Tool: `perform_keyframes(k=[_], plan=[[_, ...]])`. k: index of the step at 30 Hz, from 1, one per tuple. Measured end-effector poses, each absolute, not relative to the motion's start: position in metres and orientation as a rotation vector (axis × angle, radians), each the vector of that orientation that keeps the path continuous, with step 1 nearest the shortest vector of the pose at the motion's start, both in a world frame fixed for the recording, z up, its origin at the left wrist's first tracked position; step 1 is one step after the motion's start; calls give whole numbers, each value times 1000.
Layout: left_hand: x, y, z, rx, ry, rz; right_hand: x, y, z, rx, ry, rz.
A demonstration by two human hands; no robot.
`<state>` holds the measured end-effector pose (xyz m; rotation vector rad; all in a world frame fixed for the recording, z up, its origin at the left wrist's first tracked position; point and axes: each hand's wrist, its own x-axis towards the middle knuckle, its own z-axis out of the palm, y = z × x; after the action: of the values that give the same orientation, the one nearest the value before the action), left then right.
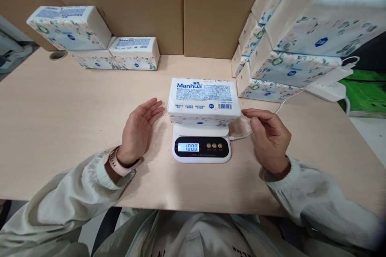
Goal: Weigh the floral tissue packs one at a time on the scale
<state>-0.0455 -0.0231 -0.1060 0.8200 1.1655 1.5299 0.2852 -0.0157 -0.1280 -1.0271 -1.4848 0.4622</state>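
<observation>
A pack of Manhua tissues [204,96] lies flat on a white digital scale [201,160], whose lit display [188,147] reads 100.0. To the left of the pack is my left hand [139,130], open, with its fingers stretched toward the pack and a small gap between. My right hand [269,138] is at the pack's right end, fingers extended and thumb apart, holding nothing. Its fingertips are very near the pack's corner; I cannot tell whether they touch. A pink-banded watch [119,163] is on my left wrist.
More tissue packs [70,28] are stacked at the back left, and a taller stack of packs [289,64] stands at the right. A white cable [241,137] runs from the scale to a power strip [328,88]. Cardboard boxes [144,8] line the table's [75,128] back.
</observation>
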Motion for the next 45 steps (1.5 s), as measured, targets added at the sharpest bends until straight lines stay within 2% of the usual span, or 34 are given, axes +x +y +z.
perform_keyframes(k=[45], plan=[[-45,-24,-104,888,1192,1491,285,-19,-122,-1067,-1524,461]])
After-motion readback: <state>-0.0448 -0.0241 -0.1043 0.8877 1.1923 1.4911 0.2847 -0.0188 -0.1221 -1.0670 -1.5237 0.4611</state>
